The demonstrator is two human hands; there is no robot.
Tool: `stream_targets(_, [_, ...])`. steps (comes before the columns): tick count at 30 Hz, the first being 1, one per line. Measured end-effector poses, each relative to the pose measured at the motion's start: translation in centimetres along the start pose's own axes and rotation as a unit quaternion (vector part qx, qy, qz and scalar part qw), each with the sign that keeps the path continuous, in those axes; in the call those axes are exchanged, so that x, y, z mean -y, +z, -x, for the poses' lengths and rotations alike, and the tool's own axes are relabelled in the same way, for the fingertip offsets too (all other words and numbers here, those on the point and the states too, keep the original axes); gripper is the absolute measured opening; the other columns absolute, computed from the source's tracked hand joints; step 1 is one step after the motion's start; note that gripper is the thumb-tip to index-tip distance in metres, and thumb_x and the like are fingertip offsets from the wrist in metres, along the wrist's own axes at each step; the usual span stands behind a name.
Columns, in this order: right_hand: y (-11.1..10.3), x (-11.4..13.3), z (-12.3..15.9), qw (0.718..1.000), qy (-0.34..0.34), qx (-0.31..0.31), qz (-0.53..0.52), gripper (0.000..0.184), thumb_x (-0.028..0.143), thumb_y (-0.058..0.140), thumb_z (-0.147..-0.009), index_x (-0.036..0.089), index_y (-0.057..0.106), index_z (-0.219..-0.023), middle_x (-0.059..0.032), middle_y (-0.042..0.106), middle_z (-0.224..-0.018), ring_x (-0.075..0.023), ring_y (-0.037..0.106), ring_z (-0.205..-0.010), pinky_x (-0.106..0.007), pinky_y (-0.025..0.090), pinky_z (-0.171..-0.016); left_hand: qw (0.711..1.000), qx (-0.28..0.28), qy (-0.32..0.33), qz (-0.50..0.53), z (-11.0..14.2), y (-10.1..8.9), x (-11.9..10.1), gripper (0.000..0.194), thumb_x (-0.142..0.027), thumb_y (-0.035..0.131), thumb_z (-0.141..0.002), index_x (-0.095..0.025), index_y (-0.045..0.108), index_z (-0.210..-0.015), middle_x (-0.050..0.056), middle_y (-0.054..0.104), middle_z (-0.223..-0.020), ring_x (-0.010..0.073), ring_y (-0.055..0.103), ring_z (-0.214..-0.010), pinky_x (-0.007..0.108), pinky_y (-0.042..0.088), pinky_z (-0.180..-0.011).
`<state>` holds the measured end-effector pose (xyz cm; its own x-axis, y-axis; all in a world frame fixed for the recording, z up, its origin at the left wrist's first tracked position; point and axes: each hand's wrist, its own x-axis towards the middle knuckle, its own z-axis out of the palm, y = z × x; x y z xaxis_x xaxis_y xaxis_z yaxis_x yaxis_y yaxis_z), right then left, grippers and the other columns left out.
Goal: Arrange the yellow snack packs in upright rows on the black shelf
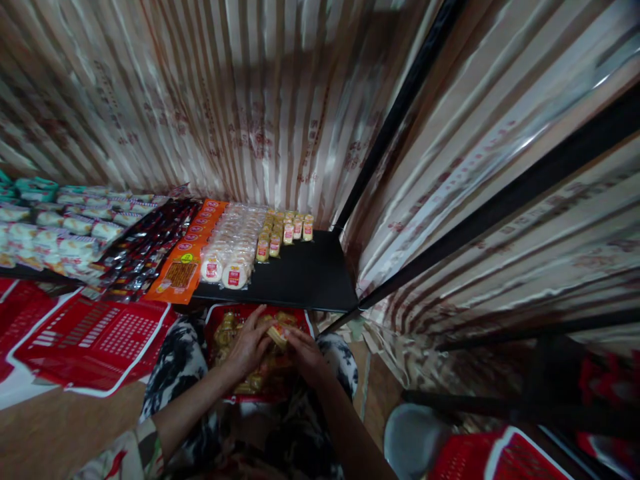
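Observation:
Over a red basket (213, 323) between my knees, my left hand (249, 348) and my right hand (306, 355) meet at a small yellow wrapped snack packet (278, 336). My right fingers close on its right side, and my left fingers bend around its left end. Several gold wrapped snack packets (227, 331) lie loose in the basket under my hands. On the black shelf (310, 277) ahead, similar yellow packets (275, 245) stand in rows. Beside them are rows of clear-wrapped round white crackers (234, 275).
Orange snack bags (183, 273), dark shiny packets (145, 247) and white packets (75, 243) fill the shelf's left. Red baskets (100, 340) stand at left. Black frame poles (395, 120) rise at right before striped curtains (280, 87). A pale bucket (413, 433) sits lower right.

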<state>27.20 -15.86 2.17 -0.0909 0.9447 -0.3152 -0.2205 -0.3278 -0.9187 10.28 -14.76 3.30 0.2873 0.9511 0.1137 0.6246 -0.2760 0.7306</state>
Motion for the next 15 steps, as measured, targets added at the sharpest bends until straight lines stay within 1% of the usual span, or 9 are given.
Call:
stream_targets(3, [-0.1, 1.0, 0.0, 0.998, 0.026, 0.001, -0.050, 0.040, 0.047, 0.071, -0.064, 0.024, 0.067, -0.097, -0.0036, 0.068, -0.099, -0.0197, 0.063, -0.084, -0.031, 0.049, -0.072, 0.996, -0.048, -0.044, 0.059, -0.7, 0.5, -0.8, 0.044, -0.015, 0.046, -0.079, -0.021, 0.051, -0.122, 0.010, 0.038, -0.140, 0.0220, 0.037, -0.130, 0.042, 0.032, -0.108])
stream_targets(5, [0.1, 1.7, -0.1, 0.999, 0.016, -0.002, -0.044, 0.041, 0.045, 0.070, -0.065, 0.024, 0.065, -0.100, -0.0036, 0.068, -0.100, -0.0190, 0.063, -0.083, -0.029, 0.048, -0.069, 0.990, -0.068, -0.061, 0.110, -1.1, 0.7, -1.4, 0.045, -0.015, 0.046, -0.077, -0.019, 0.051, -0.122, 0.010, 0.045, -0.134, 0.0211, 0.041, -0.126, 0.042, 0.033, -0.107])
stream_targets(6, [0.3, 2.0, -0.2, 0.999, 0.008, -0.002, -0.034, 0.041, 0.045, 0.070, -0.066, 0.023, 0.065, -0.100, -0.0038, 0.068, -0.100, -0.0189, 0.063, -0.084, -0.029, 0.048, -0.069, 0.984, -0.075, -0.071, 0.143, -1.3, 0.6, -1.8, 0.045, -0.016, 0.046, -0.077, -0.019, 0.051, -0.121, 0.010, 0.048, -0.131, 0.0208, 0.045, -0.123, 0.041, 0.035, -0.105])
stream_targets(8, [0.7, 2.5, -0.2, 1.000, -0.009, -0.008, -0.013, 0.040, 0.044, 0.070, -0.066, 0.022, 0.065, -0.100, -0.0042, 0.069, -0.100, -0.0192, 0.062, -0.084, -0.029, 0.048, -0.069, 0.967, -0.082, -0.106, 0.218, -1.6, 0.4, -2.5, 0.043, -0.020, 0.047, -0.077, -0.017, 0.050, -0.120, 0.011, 0.053, -0.124, 0.0203, 0.053, -0.112, 0.038, 0.044, -0.096])
stream_targets(10, [0.9, 2.9, -0.3, 1.000, -0.016, -0.014, -0.008, 0.040, 0.044, 0.071, -0.066, 0.022, 0.065, -0.099, -0.0042, 0.069, -0.099, -0.0199, 0.062, -0.085, -0.031, 0.049, -0.071, 0.944, -0.087, -0.154, 0.278, -1.9, -0.3, -3.0, 0.045, -0.028, 0.050, -0.078, -0.016, 0.048, -0.121, 0.011, 0.059, -0.114, 0.0184, 0.060, -0.096, 0.032, 0.051, -0.080])
stream_targets(12, [0.9, 3.3, -0.4, 1.000, -0.009, -0.009, -0.018, 0.042, 0.045, 0.071, -0.065, 0.022, 0.065, -0.100, -0.0038, 0.070, -0.094, -0.0206, 0.063, -0.083, -0.033, 0.049, -0.074, 0.929, -0.095, -0.186, 0.305, -2.1, -1.0, -3.1, 0.050, -0.035, 0.052, -0.077, -0.016, 0.045, -0.123, 0.007, 0.062, -0.101, 0.0155, 0.061, -0.080, 0.028, 0.051, -0.069])
stream_targets(14, [0.7, 3.7, -0.8, 1.000, 0.002, 0.004, -0.022, 0.043, 0.046, 0.071, -0.065, 0.022, 0.065, -0.101, -0.0036, 0.071, -0.089, -0.0207, 0.064, -0.081, -0.035, 0.049, -0.076, 0.928, -0.095, -0.196, 0.302, -2.2, -1.4, -2.9, 0.051, -0.038, 0.056, -0.073, -0.016, 0.049, -0.119, 0.003, 0.062, -0.088, 0.0131, 0.059, -0.070, 0.026, 0.049, -0.064])
stream_targets(15, [0.5, 3.9, -1.0, 1.000, 0.002, 0.010, -0.017, 0.043, 0.046, 0.072, -0.064, 0.022, 0.065, -0.100, -0.0037, 0.070, -0.089, -0.0205, 0.064, -0.081, -0.035, 0.049, -0.077, 0.929, -0.085, -0.198, 0.300, -2.2, -1.5, -2.6, 0.050, -0.037, 0.059, -0.071, -0.015, 0.052, -0.116, 0.002, 0.062, -0.082, 0.0123, 0.057, -0.066, 0.025, 0.048, -0.062])
